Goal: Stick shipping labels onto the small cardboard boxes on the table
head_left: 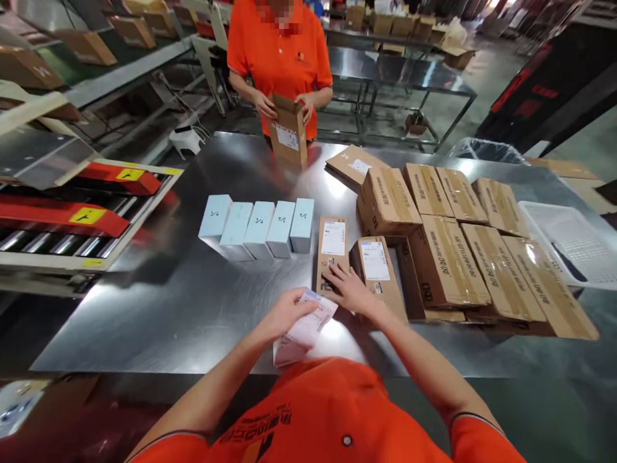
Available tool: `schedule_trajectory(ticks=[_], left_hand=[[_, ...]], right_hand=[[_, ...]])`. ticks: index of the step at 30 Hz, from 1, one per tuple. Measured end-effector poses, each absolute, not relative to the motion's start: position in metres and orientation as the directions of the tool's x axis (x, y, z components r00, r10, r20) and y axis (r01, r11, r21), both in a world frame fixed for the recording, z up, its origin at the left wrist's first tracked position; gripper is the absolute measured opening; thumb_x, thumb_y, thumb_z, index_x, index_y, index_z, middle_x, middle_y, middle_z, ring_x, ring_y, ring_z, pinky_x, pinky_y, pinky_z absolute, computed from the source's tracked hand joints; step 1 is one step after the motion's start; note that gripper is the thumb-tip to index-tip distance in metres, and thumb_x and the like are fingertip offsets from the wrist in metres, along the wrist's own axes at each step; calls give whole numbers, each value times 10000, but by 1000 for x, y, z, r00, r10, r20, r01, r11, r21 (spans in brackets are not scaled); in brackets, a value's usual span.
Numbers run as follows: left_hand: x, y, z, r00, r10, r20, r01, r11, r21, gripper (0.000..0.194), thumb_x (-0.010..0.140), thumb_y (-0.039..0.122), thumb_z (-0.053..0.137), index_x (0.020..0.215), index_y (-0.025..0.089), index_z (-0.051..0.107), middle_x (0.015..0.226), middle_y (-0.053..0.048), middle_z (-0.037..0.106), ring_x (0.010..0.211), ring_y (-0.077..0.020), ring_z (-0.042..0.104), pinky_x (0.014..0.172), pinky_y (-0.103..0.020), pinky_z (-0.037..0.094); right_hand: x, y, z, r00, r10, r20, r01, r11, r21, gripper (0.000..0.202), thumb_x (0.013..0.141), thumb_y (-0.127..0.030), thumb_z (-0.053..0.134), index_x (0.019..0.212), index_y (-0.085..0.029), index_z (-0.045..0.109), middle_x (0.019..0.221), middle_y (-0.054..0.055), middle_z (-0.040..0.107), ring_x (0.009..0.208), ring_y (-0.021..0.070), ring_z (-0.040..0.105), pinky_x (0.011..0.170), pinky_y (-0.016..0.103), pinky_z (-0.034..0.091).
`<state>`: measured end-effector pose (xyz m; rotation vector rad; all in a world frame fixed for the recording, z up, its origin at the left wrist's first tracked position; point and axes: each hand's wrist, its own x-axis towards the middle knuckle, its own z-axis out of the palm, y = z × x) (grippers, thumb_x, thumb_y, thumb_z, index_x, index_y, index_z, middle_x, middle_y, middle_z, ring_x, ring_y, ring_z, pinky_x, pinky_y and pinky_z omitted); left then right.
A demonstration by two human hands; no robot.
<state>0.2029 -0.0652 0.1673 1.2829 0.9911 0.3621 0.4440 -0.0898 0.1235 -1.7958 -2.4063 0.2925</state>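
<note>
Left hand [284, 313] pinches a label sheet [303, 328] at six o'clock on the tabletop [193, 302]; thin, limp, best held by its edge. Right hand [349, 289] presses spread fingers on a flat carton [332, 247] at twelve o'clock of it, likely light and stiff.

We wear an orange short-sleeved shirt [337, 411] with dark trim at the cuffs. Dark lettering runs across its front. Our forearms are bare.

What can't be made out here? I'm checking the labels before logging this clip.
Head view only:
- Label print on the small box: too small.
- Sheets in the left hand: blurred.
- Box end under the right hand: covered.
- White tray: cut by the right edge.
</note>
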Motion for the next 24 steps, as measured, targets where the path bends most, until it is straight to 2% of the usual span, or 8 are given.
schedule_trajectory(ticks=[2, 5, 8, 13, 16, 18, 21, 24], left_hand=[[196, -64, 165, 551, 728, -408, 288, 293, 912, 355, 683, 452, 752, 826, 131, 701, 762, -44, 711, 671, -167, 605, 607, -246, 434], [187, -63, 155, 514, 739, -435, 263, 347, 900, 356, 681, 458, 758, 827, 137, 709, 791, -53, 727, 719, -188, 629, 650, -265, 458], [191, -62, 140, 511, 714, -479, 243, 415, 877, 340, 673, 456, 750, 812, 149, 704, 766, -43, 721, 727, -193, 637, 668, -274, 465], [208, -57, 122, 527, 683, -506, 202, 478, 855, 370, 612, 487, 751, 752, 161, 644, 681, -14, 661, 635, -166, 582, 584, -257, 396], [211, -52, 115, 515, 683, -518, 186, 501, 845, 355, 632, 485, 722, 750, 161, 636, 682, -13, 657, 622, -165, 570, 560, -257, 378], [215, -48, 114, 534, 686, -494, 170, 485, 858, 340, 665, 463, 697, 810, 157, 668, 760, -37, 705, 708, -199, 627, 634, -277, 446], [229, -39, 118, 579, 751, -318, 189, 256, 948, 292, 748, 393, 657, 927, 169, 713, 1130, -89, 739, 1058, -252, 669, 927, -317, 491], [259, -24, 127, 720, 687, -102, 273, -145, 951, 155, 840, 266, 582, 797, 183, 705, 1409, -70, 621, 1265, -239, 601, 1082, -310, 425]], right_hand=[[484, -55, 151, -181, 980, 78, 964, 192, -186, 656, 974, -547, 543, 1536, -223, 444, 1635, 123, 302, 1519, 346, 228, 1203, 566, 278], [552, -11, 183, 250, 950, 185, 968, -245, -52, 854, 934, -665, 523, 1606, -192, 290, 1660, 187, 191, 1520, 429, 143, 1168, 657, 238], [591, 19, 187, 477, 878, 41, 875, -479, 72, 988, 879, -747, 532, 1633, -223, 169, 1657, 230, 139, 1491, 503, 135, 1074, 780, 226], [597, 29, 172, 478, 876, 68, 868, -482, 115, 697, 991, -547, 431, 1611, -305, 220, 1634, 162, 247, 1476, 445, 207, 1033, 788, 274], [598, 28, 177, 421, 901, 108, 898, -431, 91, 638, 1003, -487, 414, 1584, -250, 299, 1526, 160, 430, 1371, 405, 388, 1039, 673, 380], [598, 27, 178, 404, 908, 111, 894, -417, 164, 628, 1002, -458, 442, 1566, -199, 348, 1461, 186, 493, 1306, 412, 459, 1027, 613, 414], [594, 20, 173, 272, 957, 103, 861, -290, 417, 657, 974, -414, 542, 1579, -257, 339, 1514, 238, 422, 1316, 489, 446, 993, 628, 412], [600, 14, 176, 73, 997, -25, 787, -42, 616, 600, 973, -217, 511, 1545, -353, 395, 1540, 259, 383, 1249, 478, 528, 900, 564, 480]])
